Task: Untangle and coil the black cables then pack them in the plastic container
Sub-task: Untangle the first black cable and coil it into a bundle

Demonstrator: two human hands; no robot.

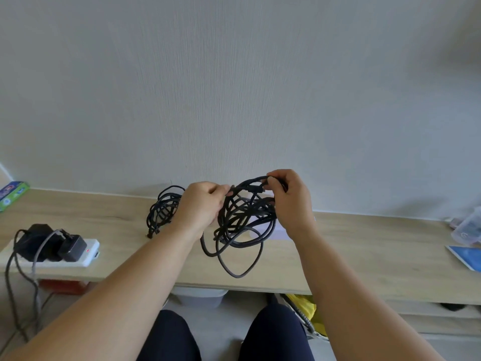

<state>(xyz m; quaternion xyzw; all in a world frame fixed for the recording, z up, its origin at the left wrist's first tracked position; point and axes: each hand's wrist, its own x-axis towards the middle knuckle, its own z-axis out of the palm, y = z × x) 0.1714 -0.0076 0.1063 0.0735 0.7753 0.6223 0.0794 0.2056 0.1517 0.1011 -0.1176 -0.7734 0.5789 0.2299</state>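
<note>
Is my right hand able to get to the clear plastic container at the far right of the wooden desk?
Probably not yet: the right hand pinches the tangled black cable together with the left hand. The clear plastic container lies far right, though no obstacle shows on the wooden desk between.

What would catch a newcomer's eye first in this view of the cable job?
The left hand and right hand pinch a tangled black cable above the middle of the wooden desk, its loose loops trailing toward the front edge. A second black bundle lies just left of the left hand, and a white power strip carrying black adapters sits at the desk's left end.
</note>
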